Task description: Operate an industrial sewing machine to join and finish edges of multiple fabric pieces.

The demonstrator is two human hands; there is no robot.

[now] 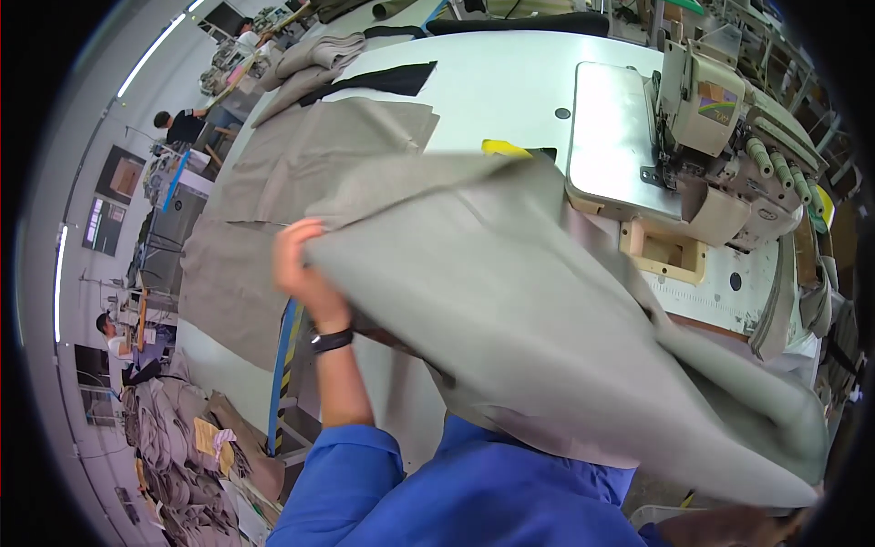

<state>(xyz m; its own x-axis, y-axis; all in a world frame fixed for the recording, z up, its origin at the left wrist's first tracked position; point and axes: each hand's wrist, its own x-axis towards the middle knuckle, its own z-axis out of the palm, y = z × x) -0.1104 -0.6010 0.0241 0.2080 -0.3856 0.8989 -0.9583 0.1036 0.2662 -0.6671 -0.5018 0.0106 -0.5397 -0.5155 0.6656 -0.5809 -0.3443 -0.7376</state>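
Currently the left hand (305, 264) is gripping a big gray cloth (510, 301) by its left corner, fingers curling over the edge, thumb side hidden. The right forearm (729, 527) is showing dim and blurred at the lower right rim, near the cloth's far end; can't tell whether the right hand is holding anything. The cloth is hanging raised and slanting in front of the body, spreading from the left hand down to the lower right, partly covering the white table (501, 77) and blurring a bit. Flat gray pieces (237, 292) are lying on the table to the left, with a black strip (387, 84) resting near their top edge. A yellow item (503, 148) is peeking out behind the cloth. The sewing machine (711, 118) is standing at right, its metal plate (615, 137) facing up. Far left, a co-worker in a dark top (187, 126) is sitting beside another table.
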